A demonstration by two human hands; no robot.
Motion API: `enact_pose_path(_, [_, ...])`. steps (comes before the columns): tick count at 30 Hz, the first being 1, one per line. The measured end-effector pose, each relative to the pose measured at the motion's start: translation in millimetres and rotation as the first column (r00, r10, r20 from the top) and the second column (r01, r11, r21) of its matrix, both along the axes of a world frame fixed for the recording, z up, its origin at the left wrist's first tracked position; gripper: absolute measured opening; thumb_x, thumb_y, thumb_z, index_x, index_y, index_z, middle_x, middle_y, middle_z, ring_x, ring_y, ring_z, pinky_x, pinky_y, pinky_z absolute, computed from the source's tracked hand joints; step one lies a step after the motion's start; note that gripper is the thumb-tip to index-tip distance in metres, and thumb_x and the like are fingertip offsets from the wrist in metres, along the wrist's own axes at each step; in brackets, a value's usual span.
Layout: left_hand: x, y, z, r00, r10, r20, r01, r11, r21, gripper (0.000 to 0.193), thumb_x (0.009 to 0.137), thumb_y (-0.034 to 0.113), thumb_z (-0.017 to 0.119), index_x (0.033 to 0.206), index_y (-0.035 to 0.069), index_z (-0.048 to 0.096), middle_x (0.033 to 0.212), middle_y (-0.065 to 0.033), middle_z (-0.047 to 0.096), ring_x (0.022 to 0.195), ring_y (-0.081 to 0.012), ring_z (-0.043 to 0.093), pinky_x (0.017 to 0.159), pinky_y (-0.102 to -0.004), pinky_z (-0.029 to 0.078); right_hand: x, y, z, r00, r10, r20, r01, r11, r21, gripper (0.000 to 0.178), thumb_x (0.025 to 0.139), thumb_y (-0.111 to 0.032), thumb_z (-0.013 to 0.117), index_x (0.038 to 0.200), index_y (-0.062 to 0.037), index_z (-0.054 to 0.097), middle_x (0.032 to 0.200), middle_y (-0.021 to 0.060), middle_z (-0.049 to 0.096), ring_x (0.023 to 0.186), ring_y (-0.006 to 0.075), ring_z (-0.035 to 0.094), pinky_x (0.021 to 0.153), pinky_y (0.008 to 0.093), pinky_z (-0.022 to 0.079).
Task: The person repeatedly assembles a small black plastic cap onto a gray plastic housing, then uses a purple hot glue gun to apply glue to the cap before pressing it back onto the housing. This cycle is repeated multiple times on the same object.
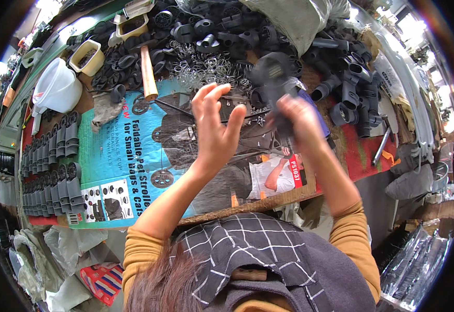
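My left hand (214, 125) hovers over the printed cardboard (99, 151) with its fingers spread and nothing in them. To its right, my right hand (302, 122) is closed around a black plastic part (274, 75) with a rounded top. Motion smears that hand and the part, so its exact kind cannot be made out. Beyond my left hand lies a heap of coiled metal springs (201, 67). A hammer (148, 73) with a light wooden handle rests left of the springs.
Black plastic parts (232, 28) pile up along the back, with tubular black fittings (354, 86) at the right. Dark grey parts (55, 190) stand in rows at the left. A white plastic jug (58, 86) and a cream tub (87, 57) sit behind them. The table's front edge (247, 208) runs before me.
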State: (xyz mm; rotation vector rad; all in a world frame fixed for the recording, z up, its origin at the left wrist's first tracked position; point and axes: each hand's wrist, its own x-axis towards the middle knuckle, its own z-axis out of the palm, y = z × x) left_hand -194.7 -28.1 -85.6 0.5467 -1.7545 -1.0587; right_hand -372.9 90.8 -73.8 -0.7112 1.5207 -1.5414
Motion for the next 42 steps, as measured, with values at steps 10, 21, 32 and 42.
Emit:
enact_pose_path(10, [153, -53, -57, 0.883, 0.413, 0.222, -0.396, 0.911, -0.12, 0.03, 0.096, 0.024, 0.061, 0.118, 0.005, 0.053, 0.121, -0.0087, 0.048, 0.105, -0.0169, 0.051, 0.078, -0.0263, 0.051, -259, -36, 74, 0.551, -0.801, -0.233, 0.777, 0.595, -0.207, 0.026, 0.092, -0.023, 0.065, 0.107, -0.0018, 0.064, 0.099, 0.0092, 0.066, 0.081, 0.019, 0.065, 0.076, 0.0312, 0.053])
enact_pose_path(21, [314, -124, -43, 0.467, 0.739, 0.486, -0.694, 0.647, -0.316, 0.029, 0.09, 0.021, 0.069, 0.114, 0.009, 0.06, 0.119, -0.009, 0.053, 0.111, -0.022, 0.049, 0.085, -0.0347, 0.046, -21, -147, -30, 0.002, 0.164, -0.987, -0.045, 0.986, 0.163, 0.013, 0.078, -0.019, 0.072, 0.086, -0.0086, 0.069, 0.089, 0.0063, 0.061, 0.093, 0.0269, 0.056, 0.082, 0.0399, 0.044])
enact_pose_path(32, [414, -122, -63, -0.001, 0.72, 0.694, -0.557, 0.576, -0.599, 0.066, 0.077, 0.038, 0.075, 0.127, 0.003, 0.052, 0.122, -0.0223, 0.056, 0.112, -0.0404, 0.053, 0.096, -0.0504, 0.04, -52, -116, -24, 0.492, 0.017, -0.871, -0.023, 1.0, 0.007, 0.013, 0.085, -0.012, 0.07, 0.088, -0.0035, 0.061, 0.071, -0.0022, 0.053, 0.067, 0.0063, 0.048, 0.061, 0.0229, 0.041])
enact_pose_path(42, [230, -1, -27, 0.646, 0.405, 0.647, -0.406, 0.9, -0.157, 0.063, 0.073, 0.026, 0.077, 0.125, 0.001, 0.05, 0.114, -0.0209, 0.052, 0.108, -0.0378, 0.05, 0.095, -0.0471, 0.041, 21, -82, -22, 0.809, -0.027, -0.588, -0.041, 0.994, -0.103, 0.017, 0.093, -0.017, 0.064, 0.084, -0.0031, 0.06, 0.072, -0.0011, 0.057, 0.065, 0.0074, 0.051, 0.06, 0.0237, 0.042])
